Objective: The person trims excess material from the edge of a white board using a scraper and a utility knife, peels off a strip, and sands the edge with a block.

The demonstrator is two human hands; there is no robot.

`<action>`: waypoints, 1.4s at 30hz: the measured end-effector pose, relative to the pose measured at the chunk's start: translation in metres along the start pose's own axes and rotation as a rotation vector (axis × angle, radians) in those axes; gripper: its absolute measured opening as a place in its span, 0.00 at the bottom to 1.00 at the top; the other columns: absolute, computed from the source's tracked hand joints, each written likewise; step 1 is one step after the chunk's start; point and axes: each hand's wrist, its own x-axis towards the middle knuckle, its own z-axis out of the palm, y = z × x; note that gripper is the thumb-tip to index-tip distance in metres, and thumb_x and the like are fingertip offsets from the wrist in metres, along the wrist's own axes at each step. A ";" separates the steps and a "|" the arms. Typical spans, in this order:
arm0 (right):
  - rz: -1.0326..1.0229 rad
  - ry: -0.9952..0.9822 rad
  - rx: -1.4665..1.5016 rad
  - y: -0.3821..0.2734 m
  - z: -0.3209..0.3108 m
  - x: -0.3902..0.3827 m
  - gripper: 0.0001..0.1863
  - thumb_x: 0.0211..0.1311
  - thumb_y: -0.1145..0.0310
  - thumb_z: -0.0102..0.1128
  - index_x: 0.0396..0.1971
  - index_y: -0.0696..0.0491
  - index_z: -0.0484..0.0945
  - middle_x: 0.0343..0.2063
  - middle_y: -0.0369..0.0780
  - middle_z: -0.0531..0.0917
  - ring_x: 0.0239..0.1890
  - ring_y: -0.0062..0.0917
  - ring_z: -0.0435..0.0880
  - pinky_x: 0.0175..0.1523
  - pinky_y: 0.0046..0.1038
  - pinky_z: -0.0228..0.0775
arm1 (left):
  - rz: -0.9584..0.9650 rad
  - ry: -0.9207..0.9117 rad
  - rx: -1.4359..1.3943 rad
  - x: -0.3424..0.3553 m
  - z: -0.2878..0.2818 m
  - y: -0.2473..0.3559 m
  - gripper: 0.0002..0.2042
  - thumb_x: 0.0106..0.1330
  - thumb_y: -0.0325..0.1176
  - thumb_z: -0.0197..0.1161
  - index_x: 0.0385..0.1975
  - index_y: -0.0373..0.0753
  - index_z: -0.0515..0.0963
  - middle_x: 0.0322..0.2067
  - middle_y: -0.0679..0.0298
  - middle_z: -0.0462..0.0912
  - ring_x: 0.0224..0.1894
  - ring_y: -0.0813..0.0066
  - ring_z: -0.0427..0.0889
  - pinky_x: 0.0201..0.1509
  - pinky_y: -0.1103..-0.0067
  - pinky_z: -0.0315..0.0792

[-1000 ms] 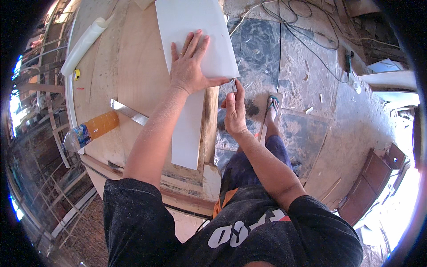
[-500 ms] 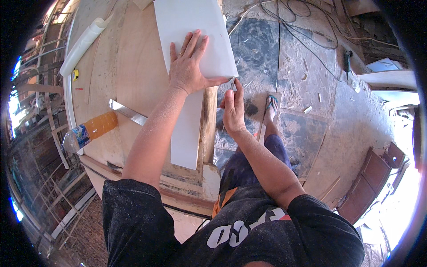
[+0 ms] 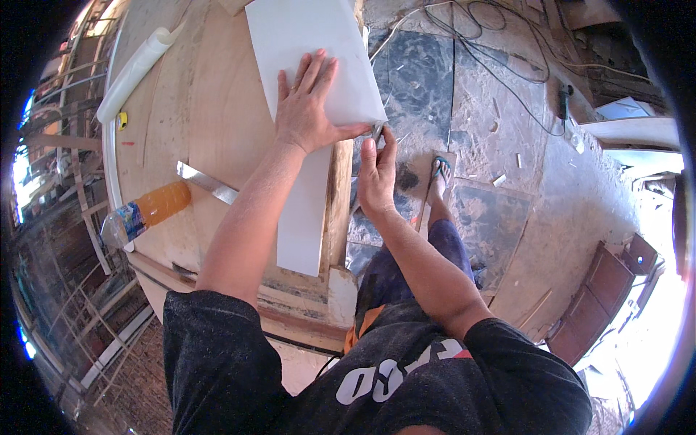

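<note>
Metal strip (image 3: 210, 183) lies near bottle (image 3: 147, 213), left of sheet (image 3: 301, 30).

Floor (image 3: 500, 203): was dusty and dark-patched, right of centre.
Table (image 3: 217, 80): its pale wooden top spread left of centre.
Brown panelled furniture (image 3: 589, 304): stood at lower right.
Strips (image 3: 69, 143): criss-crossed the left edge.
Light (image 3: 663, 312): glared white at lower right and far left.
</note>
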 end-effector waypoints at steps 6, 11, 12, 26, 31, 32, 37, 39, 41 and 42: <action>-0.070 0.098 0.031 0.008 0.016 0.004 0.40 0.82 0.44 0.52 0.77 0.58 0.53 0.59 0.54 0.77 0.61 0.38 0.77 0.68 0.38 0.67 | 0.017 0.003 -0.009 -0.001 0.002 -0.002 0.68 0.39 0.83 0.71 0.80 0.47 0.58 0.82 0.61 0.52 0.84 0.61 0.48 0.83 0.40 0.40; -0.026 0.200 0.136 -0.011 0.011 0.042 0.42 0.81 0.44 0.54 0.77 0.59 0.53 0.53 0.47 0.78 0.51 0.31 0.77 0.62 0.34 0.70 | 0.054 0.022 -0.026 -0.003 0.002 -0.006 0.63 0.47 0.81 0.68 0.80 0.45 0.58 0.82 0.58 0.52 0.84 0.58 0.48 0.82 0.39 0.41; -0.162 0.293 0.181 -0.007 0.001 0.066 0.41 0.81 0.43 0.54 0.76 0.58 0.55 0.48 0.42 0.78 0.44 0.25 0.76 0.53 0.31 0.73 | 0.077 0.027 -0.038 0.004 0.001 -0.002 0.62 0.50 0.80 0.68 0.80 0.45 0.58 0.82 0.58 0.52 0.84 0.57 0.48 0.82 0.39 0.42; -0.149 -0.297 -0.223 0.006 -0.098 0.031 0.32 0.83 0.47 0.50 0.78 0.48 0.65 0.54 0.51 0.80 0.61 0.42 0.79 0.69 0.39 0.67 | -0.004 0.086 -0.120 -0.003 0.013 -0.011 0.43 0.68 0.65 0.62 0.79 0.50 0.62 0.82 0.61 0.54 0.84 0.55 0.50 0.78 0.32 0.38; -0.269 -0.320 -0.274 0.004 -0.089 0.026 0.33 0.83 0.45 0.47 0.78 0.47 0.66 0.53 0.51 0.79 0.56 0.40 0.80 0.65 0.37 0.69 | -0.030 0.062 -0.029 -0.002 0.008 -0.006 0.40 0.68 0.61 0.63 0.79 0.54 0.63 0.81 0.61 0.57 0.83 0.51 0.54 0.73 0.26 0.40; -0.266 -0.323 -0.276 0.004 -0.087 0.025 0.32 0.84 0.46 0.47 0.78 0.49 0.66 0.51 0.49 0.78 0.55 0.37 0.80 0.64 0.34 0.69 | -0.032 0.061 -0.016 -0.001 0.007 -0.005 0.40 0.68 0.61 0.63 0.79 0.55 0.63 0.81 0.62 0.57 0.83 0.51 0.54 0.72 0.25 0.40; -0.254 -0.336 -0.251 0.002 -0.086 0.025 0.34 0.82 0.43 0.48 0.78 0.47 0.65 0.49 0.52 0.79 0.52 0.44 0.81 0.62 0.39 0.71 | -0.070 0.056 0.021 -0.002 0.005 -0.004 0.40 0.66 0.63 0.64 0.78 0.57 0.66 0.81 0.64 0.59 0.82 0.50 0.55 0.71 0.25 0.43; -0.263 -0.347 -0.272 -0.003 -0.085 0.025 0.34 0.82 0.44 0.48 0.78 0.47 0.65 0.48 0.51 0.78 0.51 0.44 0.81 0.61 0.39 0.72 | -0.070 0.060 0.018 -0.002 0.004 -0.005 0.40 0.66 0.64 0.64 0.77 0.57 0.67 0.80 0.64 0.60 0.82 0.50 0.55 0.71 0.26 0.45; -0.261 -0.353 -0.292 -0.007 -0.086 0.026 0.34 0.82 0.44 0.48 0.78 0.47 0.65 0.48 0.51 0.78 0.51 0.44 0.81 0.61 0.39 0.72 | -0.079 0.063 0.016 -0.004 0.004 -0.006 0.40 0.65 0.64 0.65 0.77 0.57 0.68 0.80 0.65 0.61 0.82 0.50 0.56 0.71 0.28 0.47; -0.260 -0.352 -0.304 -0.009 -0.088 0.026 0.34 0.82 0.44 0.48 0.78 0.47 0.66 0.48 0.51 0.79 0.51 0.44 0.81 0.61 0.39 0.72 | -0.083 0.064 0.012 -0.003 0.004 -0.004 0.40 0.65 0.64 0.65 0.77 0.58 0.68 0.80 0.65 0.62 0.82 0.50 0.56 0.71 0.28 0.48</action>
